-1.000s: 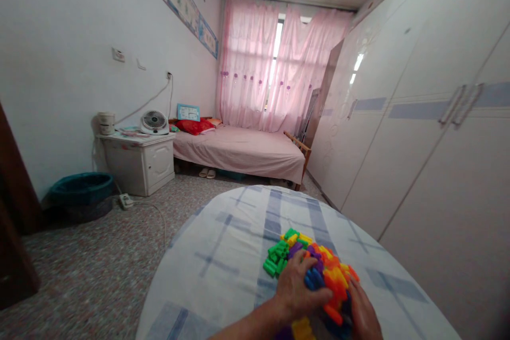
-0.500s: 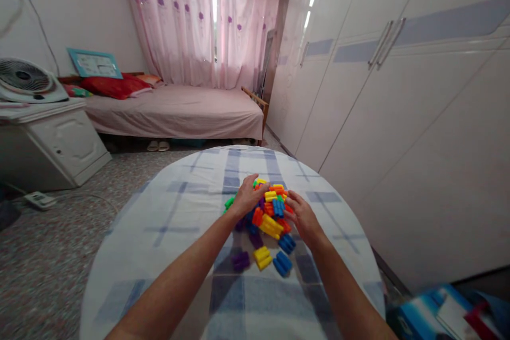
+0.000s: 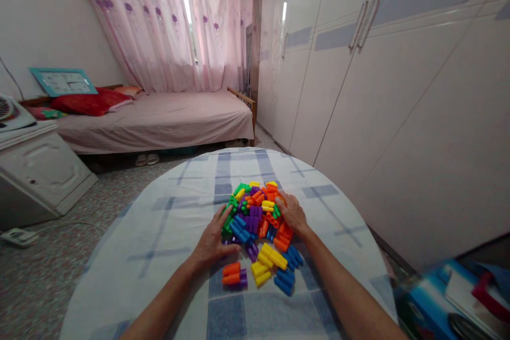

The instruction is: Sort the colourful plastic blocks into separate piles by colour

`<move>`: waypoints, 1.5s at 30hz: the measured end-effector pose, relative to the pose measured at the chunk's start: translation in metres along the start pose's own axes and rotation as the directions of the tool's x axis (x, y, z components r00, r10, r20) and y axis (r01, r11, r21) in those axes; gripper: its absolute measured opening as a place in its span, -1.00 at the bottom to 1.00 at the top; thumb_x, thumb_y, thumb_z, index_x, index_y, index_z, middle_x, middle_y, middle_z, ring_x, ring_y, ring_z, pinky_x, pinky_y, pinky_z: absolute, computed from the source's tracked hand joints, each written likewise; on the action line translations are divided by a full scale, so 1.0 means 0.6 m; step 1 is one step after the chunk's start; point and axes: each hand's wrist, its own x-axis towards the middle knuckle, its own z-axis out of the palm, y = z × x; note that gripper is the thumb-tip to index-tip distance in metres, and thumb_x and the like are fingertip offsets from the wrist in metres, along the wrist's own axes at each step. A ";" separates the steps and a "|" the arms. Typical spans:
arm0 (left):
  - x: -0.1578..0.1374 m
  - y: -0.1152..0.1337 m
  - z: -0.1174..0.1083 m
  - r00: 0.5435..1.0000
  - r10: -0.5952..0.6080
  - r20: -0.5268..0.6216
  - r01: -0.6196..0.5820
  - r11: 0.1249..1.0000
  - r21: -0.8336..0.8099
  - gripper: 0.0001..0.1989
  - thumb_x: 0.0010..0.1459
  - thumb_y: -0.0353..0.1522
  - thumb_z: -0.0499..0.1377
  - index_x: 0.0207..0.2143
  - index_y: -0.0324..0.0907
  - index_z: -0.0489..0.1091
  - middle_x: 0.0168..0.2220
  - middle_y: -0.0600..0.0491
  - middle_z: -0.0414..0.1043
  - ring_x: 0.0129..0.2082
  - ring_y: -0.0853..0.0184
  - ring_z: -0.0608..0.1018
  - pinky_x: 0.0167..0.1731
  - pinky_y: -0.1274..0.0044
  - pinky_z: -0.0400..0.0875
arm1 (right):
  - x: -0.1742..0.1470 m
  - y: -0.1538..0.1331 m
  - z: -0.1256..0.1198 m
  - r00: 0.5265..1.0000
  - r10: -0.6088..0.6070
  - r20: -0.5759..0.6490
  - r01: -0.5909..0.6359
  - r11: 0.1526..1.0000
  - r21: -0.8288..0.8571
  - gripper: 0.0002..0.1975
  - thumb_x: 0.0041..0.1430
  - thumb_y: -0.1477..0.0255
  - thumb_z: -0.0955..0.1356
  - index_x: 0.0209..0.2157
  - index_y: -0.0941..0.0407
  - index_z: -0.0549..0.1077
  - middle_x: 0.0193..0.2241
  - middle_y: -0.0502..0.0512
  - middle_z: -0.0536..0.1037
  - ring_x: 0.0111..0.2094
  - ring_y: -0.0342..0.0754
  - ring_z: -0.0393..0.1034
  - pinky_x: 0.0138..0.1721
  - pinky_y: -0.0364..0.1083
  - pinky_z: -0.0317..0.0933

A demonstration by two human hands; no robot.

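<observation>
A heap of plastic building blocks in green, purple, orange, blue and yellow lies on the round table. My left hand curves around the heap's left side, thumb and fingers apart, with its fingertips by the green blocks. Against the right side rests my right hand, its fingers spread loosely and touching orange blocks. At the near edge of the heap lie yellow blocks, blue blocks and an orange block on top of a purple one.
A blue-and-white checked cloth covers the table. White wardrobe doors rise along the right, and a blue box sits low at the right. Beyond are a bed and a white cabinet.
My left hand has moved from the top of the heap to its left side, nearer me. The blocks are shifted, and an orange one now lies at the front on a purple one. The view has turned right.
</observation>
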 end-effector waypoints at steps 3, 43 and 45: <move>0.010 0.031 0.023 0.995 0.045 -0.091 -0.045 0.999 0.005 -0.07 -0.20 -0.29 0.37 0.24 -0.12 0.08 0.29 -0.18 -0.04 0.25 0.00 0.14 0.19 0.17 0.08 | -0.018 -0.027 0.014 0.999 -0.042 -0.011 0.042 0.998 -0.037 -0.50 0.24 0.16 0.14 0.07 0.11 0.37 0.08 0.15 0.39 0.15 0.09 0.16 0.18 0.07 -0.03; 0.194 -0.018 -0.007 0.985 -0.099 0.144 0.103 0.994 -0.020 -0.33 0.04 -0.04 0.14 0.17 -0.13 0.23 0.07 -0.04 0.38 0.02 0.17 0.45 0.03 0.37 0.32 | 0.136 -0.030 0.036 0.977 -0.079 0.200 0.037 0.978 0.204 -0.50 0.10 0.18 0.29 0.02 0.15 0.40 0.01 0.18 0.46 0.03 0.06 0.32 0.07 0.03 0.14; 0.188 -0.006 -0.005 0.989 -0.097 0.113 0.102 0.994 -0.046 -0.31 -0.01 -0.08 0.21 0.16 -0.14 0.24 0.02 -0.06 0.41 -0.04 0.16 0.48 -0.02 0.36 0.36 | 0.118 -0.039 0.033 0.974 -0.042 0.224 -0.028 0.954 0.300 -0.51 0.03 0.22 0.34 -0.02 0.16 0.42 -0.09 0.18 0.51 -0.06 0.07 0.38 -0.02 0.03 0.23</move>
